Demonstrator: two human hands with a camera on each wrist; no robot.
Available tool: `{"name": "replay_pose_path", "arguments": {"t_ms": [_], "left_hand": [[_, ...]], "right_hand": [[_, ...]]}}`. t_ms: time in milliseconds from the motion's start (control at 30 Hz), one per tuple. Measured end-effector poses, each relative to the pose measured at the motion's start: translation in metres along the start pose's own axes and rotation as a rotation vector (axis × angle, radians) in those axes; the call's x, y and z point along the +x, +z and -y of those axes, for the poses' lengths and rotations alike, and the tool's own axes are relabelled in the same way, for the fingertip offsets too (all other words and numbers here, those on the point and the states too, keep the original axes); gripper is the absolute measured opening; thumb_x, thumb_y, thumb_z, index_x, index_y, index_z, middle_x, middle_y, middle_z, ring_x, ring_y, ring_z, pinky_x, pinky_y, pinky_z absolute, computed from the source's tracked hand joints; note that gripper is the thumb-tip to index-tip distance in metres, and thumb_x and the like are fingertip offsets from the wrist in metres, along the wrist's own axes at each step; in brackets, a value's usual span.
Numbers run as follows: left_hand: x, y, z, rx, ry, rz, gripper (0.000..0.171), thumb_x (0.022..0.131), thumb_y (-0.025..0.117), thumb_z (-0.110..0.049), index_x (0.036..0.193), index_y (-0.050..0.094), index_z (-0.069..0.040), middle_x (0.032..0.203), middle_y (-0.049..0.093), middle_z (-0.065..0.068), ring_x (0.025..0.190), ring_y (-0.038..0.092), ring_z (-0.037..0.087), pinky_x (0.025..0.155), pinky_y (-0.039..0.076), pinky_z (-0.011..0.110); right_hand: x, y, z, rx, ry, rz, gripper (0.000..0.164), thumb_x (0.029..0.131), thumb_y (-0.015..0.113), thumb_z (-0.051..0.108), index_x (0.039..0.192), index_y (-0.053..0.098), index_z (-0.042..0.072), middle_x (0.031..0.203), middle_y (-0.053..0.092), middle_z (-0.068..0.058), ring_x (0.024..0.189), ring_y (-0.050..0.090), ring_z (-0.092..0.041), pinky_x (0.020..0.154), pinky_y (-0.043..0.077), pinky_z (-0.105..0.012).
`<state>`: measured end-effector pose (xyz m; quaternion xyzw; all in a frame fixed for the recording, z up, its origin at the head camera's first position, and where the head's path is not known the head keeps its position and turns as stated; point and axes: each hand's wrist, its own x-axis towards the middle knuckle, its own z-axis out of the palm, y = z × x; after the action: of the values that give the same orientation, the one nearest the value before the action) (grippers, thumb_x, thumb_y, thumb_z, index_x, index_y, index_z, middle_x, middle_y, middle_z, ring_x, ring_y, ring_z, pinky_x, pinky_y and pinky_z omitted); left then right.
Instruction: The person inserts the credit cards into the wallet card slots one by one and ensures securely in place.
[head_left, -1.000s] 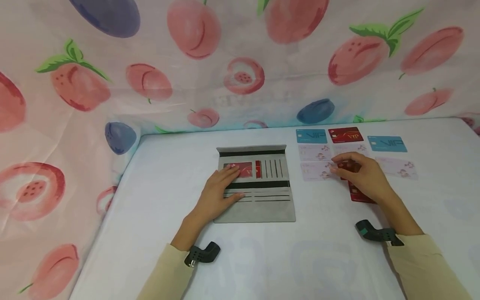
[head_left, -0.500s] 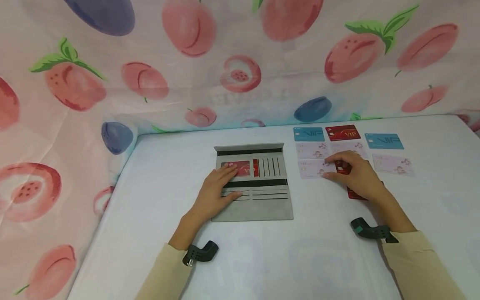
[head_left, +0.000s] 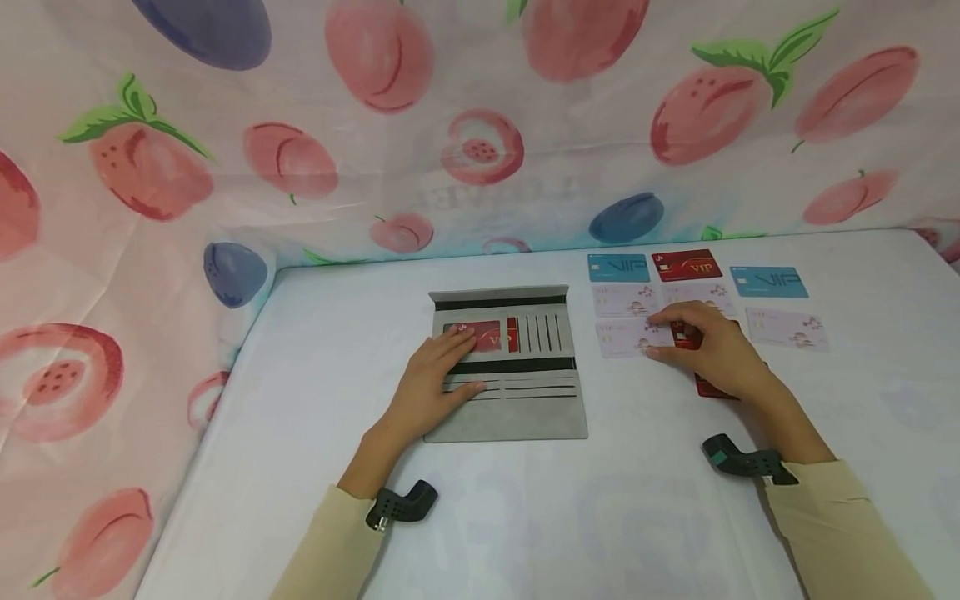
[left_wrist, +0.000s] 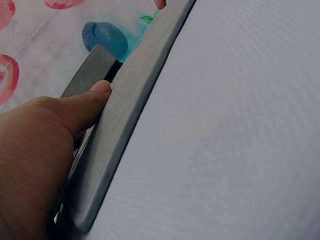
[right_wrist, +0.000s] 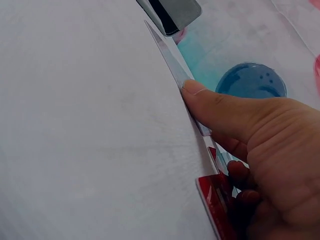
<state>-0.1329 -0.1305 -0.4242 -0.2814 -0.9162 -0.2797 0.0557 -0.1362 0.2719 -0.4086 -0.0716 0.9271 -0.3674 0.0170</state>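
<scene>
In the head view a grey wallet [head_left: 517, 425] lies unfolded on the white table. My left hand [head_left: 423, 387] rests on its left side, fingers laid over a red VIP card [head_left: 489, 337] in one of the pockets. The left wrist view has the thumb [left_wrist: 92, 102] along the wallet's inner face. To the right, my right hand [head_left: 712, 350] pinches a pale pink VIP card [head_left: 618, 340] near its right end, thumb on the near edge and index finger at the far edge. The right wrist view catches this card [right_wrist: 167, 57] almost edge-on under the thumb [right_wrist: 200, 95].
Behind the pinched card lie two blue VIP cards [head_left: 618, 268], a red VIP card [head_left: 687, 266] and other pale cards [head_left: 787, 328]. More red cards [head_left: 712, 388] are partly covered by my right hand. A fruit-patterned cloth [head_left: 555, 150] rises behind the table.
My right thumb and index finger have spread and shifted slightly left onto the pale card's long edges. The left hand keeps its place on the wallet. The head view has shifted a little.
</scene>
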Motion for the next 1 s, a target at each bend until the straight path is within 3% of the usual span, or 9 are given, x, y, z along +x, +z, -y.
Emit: {"name": "replay_pose_path", "arguments": {"t_ms": [367,533,867,1000], "left_hand": [[0.0,-0.001,-0.001,-0.015,-0.005,0.001,0.066,0.085,0.071,-0.035,0.139,0.049,-0.004,0.145,0.045,0.008,0.139,0.029,0.025,0.114,0.018,0.049],[0.0,-0.001,-0.001,-0.015,-0.013,0.006,0.066,0.086,0.071,-0.035,0.14,0.049,-0.005,0.145,0.045,0.007,0.14,0.028,0.025,0.114,0.018,0.048],[0.0,-0.001,-0.001,-0.012,-0.009,-0.001,0.066,0.085,0.072,-0.035,0.139,0.049,-0.004,0.145,0.045,0.008,0.139,0.029,0.025,0.114,0.018,0.048],[0.0,-0.001,-0.002,-0.016,-0.016,0.004,0.066,0.086,0.071,-0.035,0.14,0.049,-0.005,0.145,0.044,0.008,0.14,0.028,0.025,0.114,0.018,0.048]], "right_hand": [[0.001,-0.002,0.004,0.007,-0.01,0.035,0.054,0.081,0.077,0.035,0.129,0.06,0.018,0.137,0.044,-0.015,0.12,0.04,-0.04,0.096,0.032,-0.07],[0.001,-0.001,0.005,-0.004,0.002,0.03,0.058,0.081,0.076,0.033,0.133,0.057,0.017,0.132,0.042,-0.016,0.114,0.041,-0.039,0.095,0.034,-0.069],[-0.001,0.001,0.012,-0.026,0.017,-0.021,0.06,0.079,0.079,0.032,0.131,0.057,0.01,0.121,0.039,-0.02,0.098,0.042,-0.034,0.081,0.046,-0.055],[0.0,0.001,0.014,-0.046,0.015,-0.049,0.056,0.079,0.08,0.025,0.128,0.056,0.011,0.121,0.045,-0.018,0.096,0.045,-0.033,0.082,0.047,-0.053]]}}
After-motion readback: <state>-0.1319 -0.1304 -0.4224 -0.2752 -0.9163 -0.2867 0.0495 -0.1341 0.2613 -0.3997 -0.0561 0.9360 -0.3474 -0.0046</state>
